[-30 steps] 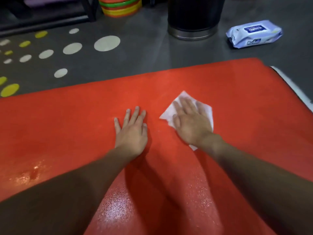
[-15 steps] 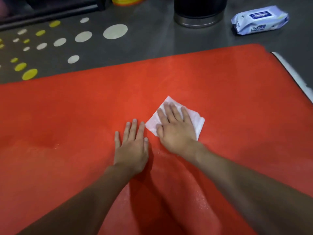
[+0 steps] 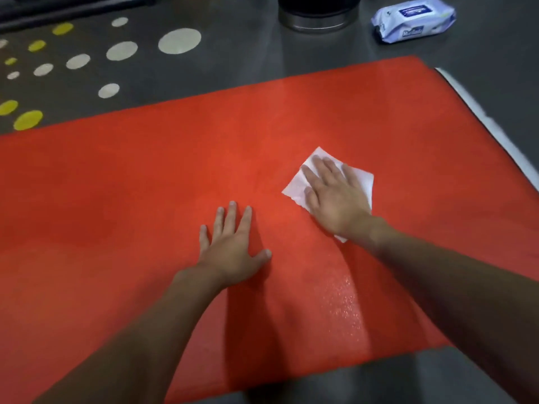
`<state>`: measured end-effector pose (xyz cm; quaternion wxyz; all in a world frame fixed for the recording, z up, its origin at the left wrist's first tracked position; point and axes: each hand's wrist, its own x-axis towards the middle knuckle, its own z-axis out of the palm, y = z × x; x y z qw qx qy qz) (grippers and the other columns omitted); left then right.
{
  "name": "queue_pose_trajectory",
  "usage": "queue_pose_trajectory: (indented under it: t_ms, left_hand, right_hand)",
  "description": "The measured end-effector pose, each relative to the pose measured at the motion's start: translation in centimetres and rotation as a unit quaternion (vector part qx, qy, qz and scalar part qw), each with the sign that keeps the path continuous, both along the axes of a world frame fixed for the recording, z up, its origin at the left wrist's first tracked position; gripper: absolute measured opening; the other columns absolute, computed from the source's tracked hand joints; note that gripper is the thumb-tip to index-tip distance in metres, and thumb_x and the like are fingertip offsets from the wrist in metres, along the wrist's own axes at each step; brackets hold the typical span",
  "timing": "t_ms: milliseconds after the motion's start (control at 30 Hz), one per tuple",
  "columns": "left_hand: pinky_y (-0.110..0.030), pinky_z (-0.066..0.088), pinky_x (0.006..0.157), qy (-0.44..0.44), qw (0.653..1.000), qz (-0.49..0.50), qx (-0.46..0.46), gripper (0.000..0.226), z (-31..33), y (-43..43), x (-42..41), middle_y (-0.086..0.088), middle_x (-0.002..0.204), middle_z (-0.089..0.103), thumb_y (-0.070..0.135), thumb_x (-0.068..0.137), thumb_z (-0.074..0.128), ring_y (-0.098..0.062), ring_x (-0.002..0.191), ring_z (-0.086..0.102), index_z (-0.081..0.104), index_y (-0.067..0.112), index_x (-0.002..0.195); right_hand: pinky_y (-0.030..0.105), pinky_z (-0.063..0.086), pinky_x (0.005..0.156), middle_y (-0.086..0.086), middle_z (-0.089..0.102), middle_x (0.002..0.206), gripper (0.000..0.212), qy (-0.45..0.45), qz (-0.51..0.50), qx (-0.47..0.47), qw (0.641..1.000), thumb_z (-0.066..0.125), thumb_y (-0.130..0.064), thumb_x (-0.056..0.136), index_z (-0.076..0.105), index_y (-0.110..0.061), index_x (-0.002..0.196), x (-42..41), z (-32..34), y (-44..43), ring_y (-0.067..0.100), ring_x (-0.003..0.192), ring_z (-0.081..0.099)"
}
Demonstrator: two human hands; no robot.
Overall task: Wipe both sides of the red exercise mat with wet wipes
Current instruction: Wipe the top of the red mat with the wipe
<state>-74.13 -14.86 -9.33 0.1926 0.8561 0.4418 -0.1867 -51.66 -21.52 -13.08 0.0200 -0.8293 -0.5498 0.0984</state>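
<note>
The red exercise mat (image 3: 145, 185) lies flat on the grey floor and fills most of the view. My right hand (image 3: 335, 196) presses flat, fingers straight, on a white wet wipe (image 3: 294, 185) spread on the mat right of centre. My left hand (image 3: 233, 246) rests flat on the bare mat, fingers spread, a hand's width to the left and nearer to me. A wet sheen shows on the mat below my right wrist. The wet wipes pack (image 3: 414, 18), white and blue, lies on the floor beyond the mat's far right corner.
A black bin with a metal base (image 3: 316, 20) stands on the floor beyond the mat's far edge. White and yellow dots (image 3: 179, 40) mark the floor at the far left. A white strip (image 3: 481, 112) runs along the mat's right edge.
My right hand has slid the wipe to the right, away from my left hand, which stayed planted on the mat with its thumb now spread. The view has shifted.
</note>
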Motion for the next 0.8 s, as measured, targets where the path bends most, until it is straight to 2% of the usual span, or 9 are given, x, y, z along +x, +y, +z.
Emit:
queue_pose_trajectory:
  t_ms: [67, 133, 233, 400, 467, 567, 700, 733, 800]
  left_hand:
    - [-0.058, -0.005, 0.118, -0.003, 1.0, 0.002, -0.005, 0.098, -0.1, -0.1, 0.3, -0.003, 0.162, -0.025, 0.061, 0.089, 0.053, -0.024, 0.149, -0.022, -0.01, 0.027, 0.156]
    - [-0.06, -0.005, 0.117, -0.009, 1.0, 0.001, -0.01, 0.098, 0.0, -0.2, 0.5, -0.005, 0.161, -0.025, 0.059, 0.09, 0.053, -0.027, 0.148, -0.023, -0.009, 0.025, 0.156]
    - [-0.06, -0.005, 0.117, 0.005, 0.999, -0.027, -0.035, 0.104, 0.5, 0.4, 0.0, -0.006, 0.16, -0.029, 0.058, 0.087, 0.059, -0.028, 0.147, -0.026, -0.012, 0.025, 0.156]
    - [-0.059, -0.01, 0.117, 0.058, 0.988, -0.121, -0.074, 0.128, 1.2, -0.4, -1.5, -0.008, 0.154, -0.04, 0.054, 0.075, 0.076, -0.032, 0.142, -0.034, -0.021, 0.027, 0.153]
    - [-0.06, -0.011, 0.116, 0.051, 0.987, -0.135, -0.069, 0.129, 1.0, -0.8, -2.0, -0.008, 0.153, -0.041, 0.054, 0.074, 0.077, -0.033, 0.141, -0.036, -0.022, 0.027, 0.153]
    - [-0.058, -0.011, 0.117, 0.06, 0.981, -0.167, -0.073, 0.133, 1.1, -1.3, -3.2, -0.007, 0.152, -0.043, 0.055, 0.071, 0.079, -0.033, 0.141, -0.037, -0.024, 0.028, 0.152]
    - [-0.059, -0.011, 0.117, 0.067, 0.976, -0.194, -0.067, 0.136, 0.9, -2.5, -4.3, -0.008, 0.15, -0.045, 0.054, 0.07, 0.08, -0.032, 0.14, -0.038, -0.026, 0.027, 0.151]
    - [-0.059, -0.011, 0.117, 0.062, 0.978, -0.191, -0.064, 0.135, 0.8, -2.6, -4.4, -0.008, 0.151, -0.044, 0.053, 0.07, 0.08, -0.032, 0.14, -0.038, -0.025, 0.027, 0.151]
    - [-0.059, -0.011, 0.117, 0.055, 0.979, -0.189, -0.058, 0.134, 0.9, -2.7, -4.5, -0.007, 0.152, -0.043, 0.053, 0.071, 0.08, -0.032, 0.141, -0.037, -0.024, 0.027, 0.152]
  right_hand:
    - [0.047, -0.005, 0.122, 0.005, -0.008, 0.166, 0.06, 0.004, -0.081, -0.014, 0.997, 0.011, -0.042, 0.101, 0.003, -0.023, 0.158, -3.9, 0.0, -0.5, 0.02, 0.152, -0.011]
    - [0.049, -0.006, 0.121, 0.007, -0.01, 0.165, 0.063, -0.007, 0.004, -0.016, 1.0, 0.006, -0.045, 0.099, 0.001, -0.022, 0.158, -7.8, 0.0, -2.0, 0.022, 0.152, -0.013]
    - [0.043, -0.001, 0.122, 0.004, 0.006, 0.166, 0.067, 0.004, 0.122, -0.003, 0.993, 0.005, -0.05, 0.096, 0.016, -0.027, 0.158, -6.2, 0.6, -4.3, 0.019, 0.153, 0.002]
    - [0.045, -0.006, 0.122, 0.003, -0.005, 0.166, 0.061, -0.016, -0.112, -0.013, 0.994, 0.009, -0.043, 0.1, 0.005, -0.027, 0.158, -7.9, -0.4, -4.3, 0.018, 0.152, -0.01]
    - [0.048, -0.006, 0.121, 0.006, -0.008, 0.166, 0.067, -0.02, -0.052, -0.012, 0.998, 0.003, -0.046, 0.095, 0.004, -0.025, 0.158, -10.8, -0.4, -4.8, 0.021, 0.152, -0.011]
    - [0.044, 0.0, 0.122, 0.003, 0.006, 0.166, 0.064, 0.001, 0.092, -0.005, 0.996, 0.008, -0.049, 0.097, 0.016, -0.028, 0.157, -8.0, 0.3, -7.3, 0.018, 0.153, 0.002]
    - [0.045, 0.003, 0.122, 0.004, 0.01, 0.166, 0.066, -0.02, -0.146, 0.005, 0.989, 0.005, -0.047, 0.094, 0.016, -0.028, 0.157, -7.0, -0.2, -8.4, 0.019, 0.153, 0.005]
    - [0.047, 0.003, 0.121, 0.006, 0.009, 0.166, 0.068, -0.035, -0.165, 0.006, 0.986, 0.005, -0.047, 0.094, 0.016, -0.025, 0.157, -9.0, -0.5, -8.2, 0.021, 0.153, 0.005]
    - [0.051, 0.006, 0.121, 0.01, 0.01, 0.165, 0.067, -0.039, -0.065, -0.003, 0.997, 0.01, -0.046, 0.096, 0.019, -0.02, 0.157, -12.6, -0.4, -8.8, 0.025, 0.153, 0.007]
